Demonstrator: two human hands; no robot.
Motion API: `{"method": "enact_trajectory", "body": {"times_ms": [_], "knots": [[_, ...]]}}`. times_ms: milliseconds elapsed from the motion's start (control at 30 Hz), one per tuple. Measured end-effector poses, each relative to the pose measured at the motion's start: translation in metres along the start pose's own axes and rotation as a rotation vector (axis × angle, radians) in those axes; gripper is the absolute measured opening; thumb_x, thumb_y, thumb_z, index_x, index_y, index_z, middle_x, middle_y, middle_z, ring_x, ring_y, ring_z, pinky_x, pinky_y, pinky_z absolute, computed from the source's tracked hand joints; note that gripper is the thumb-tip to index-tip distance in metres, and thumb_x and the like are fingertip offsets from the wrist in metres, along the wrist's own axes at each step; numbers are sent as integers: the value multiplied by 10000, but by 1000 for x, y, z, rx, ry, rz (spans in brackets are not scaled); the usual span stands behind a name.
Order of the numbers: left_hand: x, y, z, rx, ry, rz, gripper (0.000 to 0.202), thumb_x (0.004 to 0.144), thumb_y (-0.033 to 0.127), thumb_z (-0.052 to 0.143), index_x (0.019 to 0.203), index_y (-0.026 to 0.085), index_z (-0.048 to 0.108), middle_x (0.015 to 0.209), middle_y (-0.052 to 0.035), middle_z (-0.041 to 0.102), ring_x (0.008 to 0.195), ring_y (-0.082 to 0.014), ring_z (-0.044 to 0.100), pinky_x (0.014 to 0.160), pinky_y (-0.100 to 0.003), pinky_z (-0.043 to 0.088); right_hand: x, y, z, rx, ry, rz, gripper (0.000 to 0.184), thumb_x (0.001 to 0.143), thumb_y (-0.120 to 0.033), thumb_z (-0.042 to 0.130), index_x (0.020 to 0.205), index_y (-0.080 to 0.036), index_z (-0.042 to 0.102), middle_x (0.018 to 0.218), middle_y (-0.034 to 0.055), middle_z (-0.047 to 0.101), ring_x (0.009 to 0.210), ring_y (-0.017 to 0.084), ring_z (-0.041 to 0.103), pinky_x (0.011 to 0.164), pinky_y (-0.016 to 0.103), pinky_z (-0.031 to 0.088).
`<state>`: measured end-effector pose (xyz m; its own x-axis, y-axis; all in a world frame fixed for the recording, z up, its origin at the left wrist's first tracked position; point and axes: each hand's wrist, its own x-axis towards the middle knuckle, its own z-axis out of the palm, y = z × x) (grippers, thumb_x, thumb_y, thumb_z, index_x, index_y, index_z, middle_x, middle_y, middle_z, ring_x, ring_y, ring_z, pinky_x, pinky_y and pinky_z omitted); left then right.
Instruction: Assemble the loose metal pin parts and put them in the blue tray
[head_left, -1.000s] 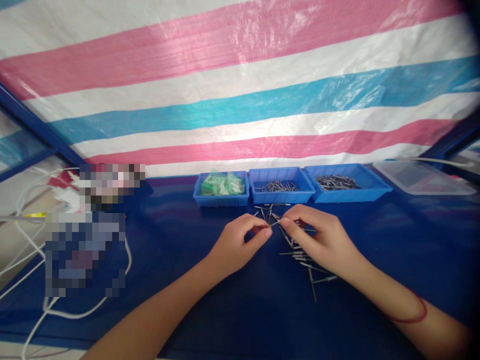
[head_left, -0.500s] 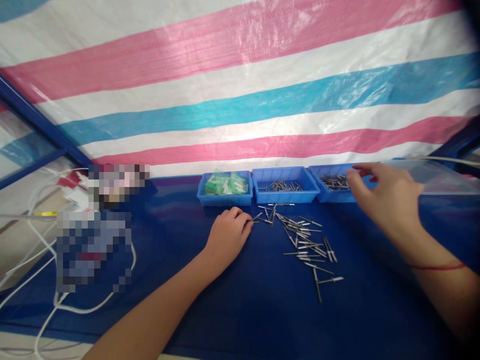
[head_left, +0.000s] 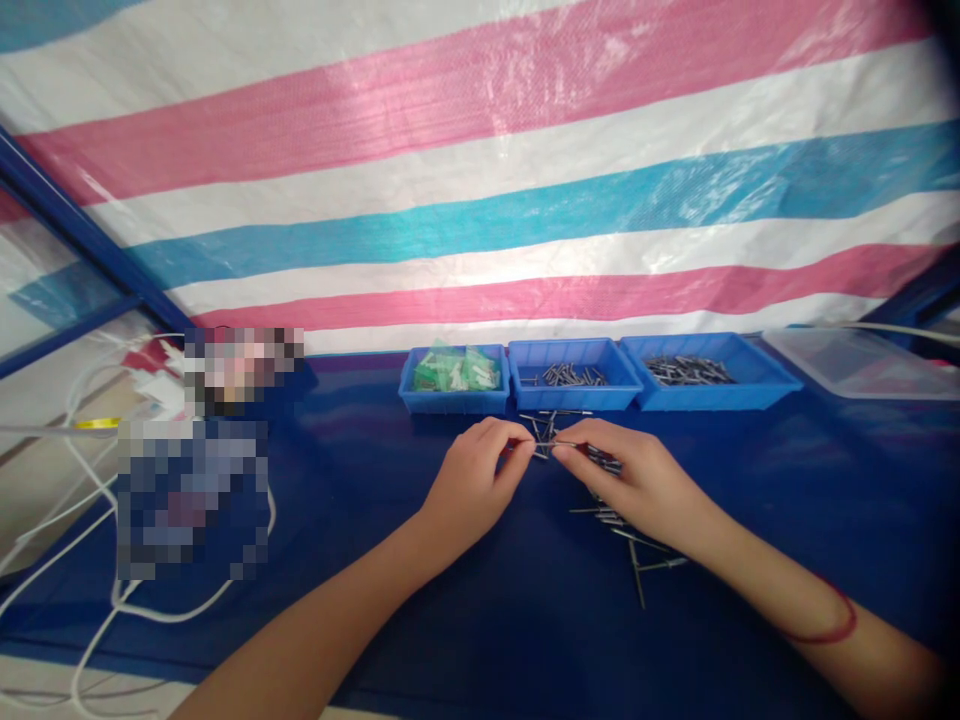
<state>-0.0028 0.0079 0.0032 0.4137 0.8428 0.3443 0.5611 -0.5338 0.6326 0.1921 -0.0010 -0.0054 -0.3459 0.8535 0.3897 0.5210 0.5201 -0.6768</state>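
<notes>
The left hand (head_left: 476, 475), thumb and forefinger together, and the right hand (head_left: 645, 480), pinched likewise, clamp opposite ends of 1 thin metal pin (head_left: 544, 444), its long axis running left to right, near the loose pins (head_left: 609, 518) and before the 3 blue bins (head_left: 579, 399).

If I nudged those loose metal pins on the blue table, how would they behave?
The loose metal pins would probably feel stiff, since they look straight and metallic. They may slide or roll easily, being thin rods on a smooth-looking, shiny tabletop. Pushing one could drag its neighbours, as several lie crossed over each other.
</notes>
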Motion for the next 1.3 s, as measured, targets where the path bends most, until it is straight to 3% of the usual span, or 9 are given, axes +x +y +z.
{"method": "enact_trajectory", "body": {"times_ms": [233, 400, 700, 1000, 1167, 1300], "knots": [[0, -1, 3, -343, 28, -185, 180, 901, 319, 511, 900, 170, 612, 858, -17, 655, 772, -131, 592, 710, -224, 438, 1, -7, -1, 68, -131, 28, 230, 935, -270, 429, 868, -195, 636, 826, 35, 642, 779, 158, 581, 721, 294, 442], [-1, -1, 6, -523, 17, -232, 194, 865, 333, 570, 946, 168, 632, 898, -24, 679, 821, -143, 625, 728, -216, 460, 0, -12, 2, 171, -109, 77, 223, 932, -295, 448, 873, -194, 638, 818, 26, 637, 756, 145, 576, 696, 274, 434], [-2, 1, 5, -448, 63, -169, 186, 868, 319, 571, 937, 169, 657, 895, -31, 683, 813, -147, 619, 737, -237, 478, -1, -9, 4, 173, -21, 81, 219, 901, -337, 501, 907, -209, 680, 845, 42, 674, 774, 175, 610, 697, 299, 482], [-1, -2, 6, -382, 68, -116, 156, 866, 284, 574, 950, 175, 648, 906, -39, 662, 780, -135, 598, 700, -228, 465, -2, -10, -1, 148, 163, 74, 147, 858, -305, 575, 913, -217, 678, 853, 51, 678, 684, 156, 589, 544, 273, 440], [-1, 1, 8, -311, -62, -132, 187, 888, 313, 537, 935, 163, 638, 894, -35, 669, 767, -136, 600, 670, -226, 451, -2, -14, -5, 118, 178, 20, 105, 850, -298, 590, 832, -223, 661, 801, 30, 663, 691, 161, 593, 586, 286, 452], [-2, 4, 7, -140, -151, -47, 227, 922, 319, 475, 956, 172, 645, 876, -31, 667, 796, -149, 597, 749, -260, 453, 2, -2, -18, 38, 248, 39, 156, 856, -342, 576, 786, -222, 648, 790, 33, 668, 720, 185, 606, 642, 315, 468]]}}
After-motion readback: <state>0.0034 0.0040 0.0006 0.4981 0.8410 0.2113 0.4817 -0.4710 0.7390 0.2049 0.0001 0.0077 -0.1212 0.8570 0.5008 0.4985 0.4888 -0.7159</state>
